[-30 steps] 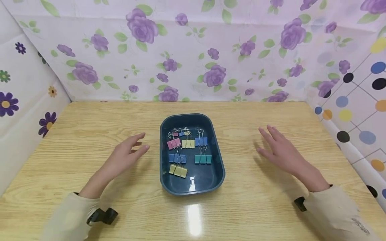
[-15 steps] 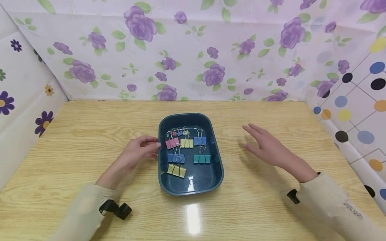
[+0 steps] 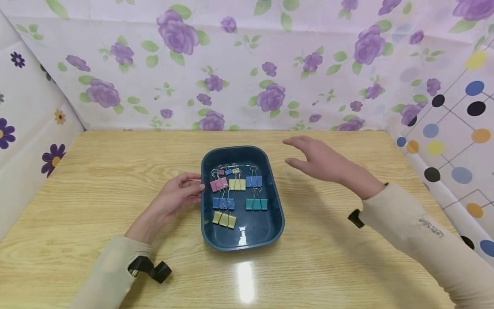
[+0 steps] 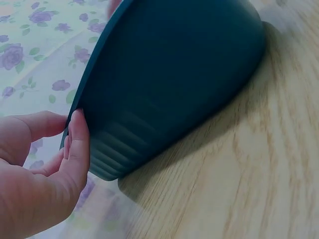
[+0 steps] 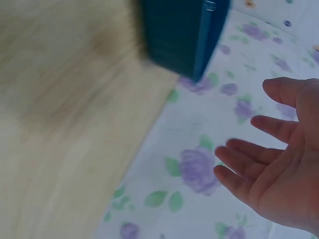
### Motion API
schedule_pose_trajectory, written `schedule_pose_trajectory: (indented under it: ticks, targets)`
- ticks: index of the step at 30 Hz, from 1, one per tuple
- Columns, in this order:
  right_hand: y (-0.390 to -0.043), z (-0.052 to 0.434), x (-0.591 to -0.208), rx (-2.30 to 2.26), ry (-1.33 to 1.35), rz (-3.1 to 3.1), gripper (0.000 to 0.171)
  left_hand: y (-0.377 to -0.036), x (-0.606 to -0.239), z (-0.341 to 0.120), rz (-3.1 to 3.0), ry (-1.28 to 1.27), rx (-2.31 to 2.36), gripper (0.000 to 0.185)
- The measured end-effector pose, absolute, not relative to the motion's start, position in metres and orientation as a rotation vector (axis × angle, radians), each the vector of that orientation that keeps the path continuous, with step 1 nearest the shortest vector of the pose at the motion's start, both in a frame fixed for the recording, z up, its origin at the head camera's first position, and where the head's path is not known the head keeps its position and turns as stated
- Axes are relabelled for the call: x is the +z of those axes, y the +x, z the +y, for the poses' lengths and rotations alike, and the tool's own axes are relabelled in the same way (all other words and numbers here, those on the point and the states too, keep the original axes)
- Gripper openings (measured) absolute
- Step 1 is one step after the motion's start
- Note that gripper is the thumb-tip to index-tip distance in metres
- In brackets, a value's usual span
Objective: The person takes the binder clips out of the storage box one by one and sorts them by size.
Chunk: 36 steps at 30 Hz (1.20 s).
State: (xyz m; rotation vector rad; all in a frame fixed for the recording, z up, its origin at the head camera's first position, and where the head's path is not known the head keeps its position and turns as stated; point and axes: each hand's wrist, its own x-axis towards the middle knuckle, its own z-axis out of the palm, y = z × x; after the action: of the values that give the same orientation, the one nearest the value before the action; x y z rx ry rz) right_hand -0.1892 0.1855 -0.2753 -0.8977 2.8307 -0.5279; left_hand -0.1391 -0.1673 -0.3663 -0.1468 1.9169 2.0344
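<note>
A dark blue plastic tray [image 3: 242, 249] stands on the table with several binder clips inside. My left hand [image 3: 174, 198] pinches its left rim between thumb and fingers, which the left wrist view shows close up. My right hand [image 3: 318, 159] hovers beyond the tray's right side, fingers spread and holding nothing. At the tray's back lie small clips, among them a tiny blue binder clip [image 3: 228, 171]. In front are a pink clip [image 3: 218, 184], a pale yellow clip [image 3: 237, 185] and a blue clip [image 3: 254, 181]. Nearer are a larger blue clip [image 3: 224, 203], a teal clip [image 3: 256, 204] and a gold clip [image 3: 224, 219].
The wood-grain table [image 3: 316, 266] extends around the tray. A purple-flowered sheet [image 3: 239, 64] rises behind its back edge. Patterned sheets flank it, a flowered sheet [image 3: 31, 128] at left and a dotted sheet [image 3: 455, 150] at right.
My left hand has moved right and taken hold of the tray's left rim. My right hand has travelled left and away from me, towards the tray's far right corner. The clips keep their places.
</note>
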Motion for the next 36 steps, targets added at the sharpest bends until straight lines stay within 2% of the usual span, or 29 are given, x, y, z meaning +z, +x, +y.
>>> schedule_pose_trajectory:
  ticks: [11, 25, 36]
  targets:
    - [-0.213, 0.140, -0.248, -0.833, -0.858, 2.772, 0.044, -0.135, -0.371, -0.169, 1.901, -0.150, 2.074, 0.041]
    - [-0.234, 0.079, -0.262, -1.139, -0.734, 2.560, 0.036, -0.141, -0.370, -0.168, 1.831, -0.142, 2.115, 0.039]
    - [-0.234, 0.040, -0.285, -1.136, -0.605, 2.381, 0.028, -0.141, -0.374, -0.169, 1.804, -0.112, 2.156, 0.034]
